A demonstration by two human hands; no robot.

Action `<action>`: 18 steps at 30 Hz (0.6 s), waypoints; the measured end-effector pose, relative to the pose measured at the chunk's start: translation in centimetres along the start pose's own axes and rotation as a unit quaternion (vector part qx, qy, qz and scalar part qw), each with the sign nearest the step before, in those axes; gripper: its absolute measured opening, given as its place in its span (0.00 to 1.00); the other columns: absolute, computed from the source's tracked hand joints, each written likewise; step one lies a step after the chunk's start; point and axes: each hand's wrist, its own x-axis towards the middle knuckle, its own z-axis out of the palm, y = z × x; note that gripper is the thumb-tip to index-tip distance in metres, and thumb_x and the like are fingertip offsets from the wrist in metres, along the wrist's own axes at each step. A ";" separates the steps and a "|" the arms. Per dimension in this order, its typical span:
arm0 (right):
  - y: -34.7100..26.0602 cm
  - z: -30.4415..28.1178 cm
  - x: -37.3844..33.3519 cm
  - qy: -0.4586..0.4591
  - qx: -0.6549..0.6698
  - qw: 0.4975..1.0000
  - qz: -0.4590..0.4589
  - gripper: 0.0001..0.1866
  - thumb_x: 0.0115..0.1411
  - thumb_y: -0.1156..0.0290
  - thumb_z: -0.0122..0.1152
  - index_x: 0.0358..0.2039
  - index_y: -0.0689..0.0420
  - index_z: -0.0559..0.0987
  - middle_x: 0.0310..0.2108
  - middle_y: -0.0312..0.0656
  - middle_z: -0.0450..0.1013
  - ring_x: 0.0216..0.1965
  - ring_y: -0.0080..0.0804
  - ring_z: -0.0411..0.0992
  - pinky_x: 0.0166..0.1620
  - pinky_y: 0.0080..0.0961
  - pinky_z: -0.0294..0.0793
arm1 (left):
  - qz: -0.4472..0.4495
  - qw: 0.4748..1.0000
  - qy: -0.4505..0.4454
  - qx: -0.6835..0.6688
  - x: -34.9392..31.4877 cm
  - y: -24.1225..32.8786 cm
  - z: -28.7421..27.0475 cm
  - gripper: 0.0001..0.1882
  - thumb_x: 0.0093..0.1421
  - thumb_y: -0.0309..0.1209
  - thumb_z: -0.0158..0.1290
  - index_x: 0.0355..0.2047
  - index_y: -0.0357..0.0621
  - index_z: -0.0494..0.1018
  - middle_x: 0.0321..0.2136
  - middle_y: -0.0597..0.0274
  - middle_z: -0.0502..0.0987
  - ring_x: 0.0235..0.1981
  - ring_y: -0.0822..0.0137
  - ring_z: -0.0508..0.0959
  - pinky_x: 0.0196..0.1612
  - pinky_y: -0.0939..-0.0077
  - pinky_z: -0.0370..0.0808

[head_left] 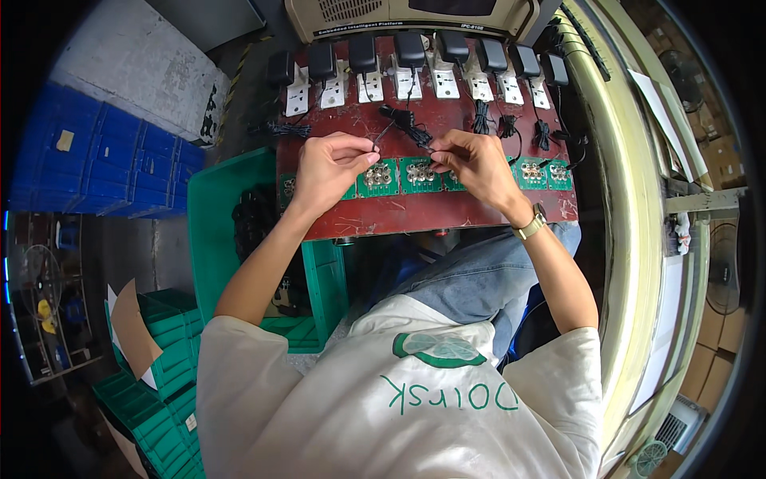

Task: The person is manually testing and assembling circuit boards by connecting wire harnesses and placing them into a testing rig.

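Note:
A dark red board (415, 209) lies in front of me with a row of black power adapters (411, 49) plugged into white sockets along its far edge. Near its front edge runs a row of small green circuit boards (420, 173) with metal sockets. My left hand (331, 168) and my right hand (475, 162) hover over the green boards, each pinching the thin black cord (407, 126) of the middle adapter, whose bundled part lies between them. A gold wristwatch (531, 225) is on my right wrist.
A beige machine housing (415, 16) stands behind the board. A green plastic crate (219, 223) with black parts sits to my left, with stacked green crates (159, 391) lower left and blue crates (88, 160) farther left. A curved pale rail (630, 207) runs along the right.

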 end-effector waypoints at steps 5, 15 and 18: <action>-0.4 -0.1 -0.3 0.020 0.019 1.000 -0.004 0.06 0.63 0.89 0.63 0.41 0.73 0.83 0.34 0.44 0.87 0.32 0.32 0.86 0.37 0.25 0.84 | 0.058 0.996 0.015 0.071 -0.1 0.1 1.0 0.09 0.59 0.13 0.66 0.41 0.29 0.86 0.40 0.55 0.88 0.35 0.66 0.87 0.44 0.78 0.88; -0.3 0.4 -1.1 0.035 -0.064 0.995 -0.068 0.05 0.64 0.86 0.67 0.40 0.67 0.84 0.38 0.41 0.86 0.31 0.29 0.84 0.33 0.25 0.78 | 0.150 0.974 0.012 0.172 -0.5 -0.2 1.6 0.09 0.58 0.13 0.67 0.40 0.27 0.85 0.41 0.57 0.86 0.35 0.67 0.85 0.44 0.79 0.88; -0.4 0.6 -1.3 0.050 -0.124 0.983 -0.124 0.06 0.63 0.85 0.67 0.40 0.66 0.84 0.40 0.41 0.87 0.29 0.32 0.82 0.33 0.26 0.77 | 0.165 0.969 0.019 0.184 -0.9 0.0 2.0 0.10 0.55 0.12 0.67 0.39 0.28 0.86 0.40 0.55 0.86 0.33 0.65 0.86 0.43 0.76 0.89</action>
